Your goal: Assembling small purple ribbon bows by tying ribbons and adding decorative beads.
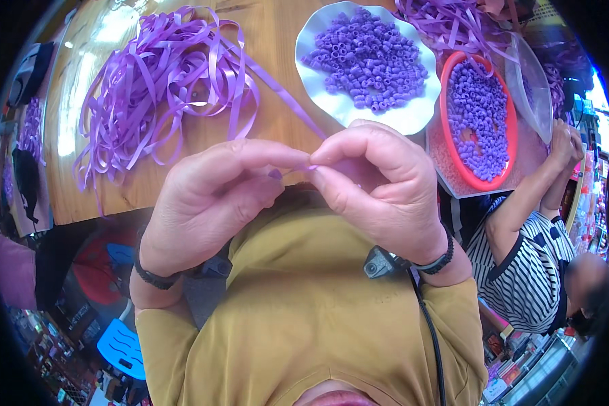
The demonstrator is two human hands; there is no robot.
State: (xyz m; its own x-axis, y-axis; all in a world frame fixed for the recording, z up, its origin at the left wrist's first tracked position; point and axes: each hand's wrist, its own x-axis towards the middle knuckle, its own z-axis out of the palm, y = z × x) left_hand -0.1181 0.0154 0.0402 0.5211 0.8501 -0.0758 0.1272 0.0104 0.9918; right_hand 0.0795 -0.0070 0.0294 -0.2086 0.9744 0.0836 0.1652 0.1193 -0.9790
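My two hands meet in front of my chest at the table's near edge. My left hand is closed, with a small purple bead between thumb and index finger. Its index fingertip touches the fingers of my right hand. That hand pinches a thin purple piece, seemingly the end of a ribbon, between thumb and index finger. A purple ribbon runs from the loose ribbon pile at the left toward my right hand. The other fingers curl inward, so part of what they hold is hidden.
Beyond my right hand stands a white wavy-rimmed plate of purple beads, beside a red oval basket of more beads. More ribbon lies at the far right. A co-worker in a striped shirt sits at the right. A blue stool stands lower left.
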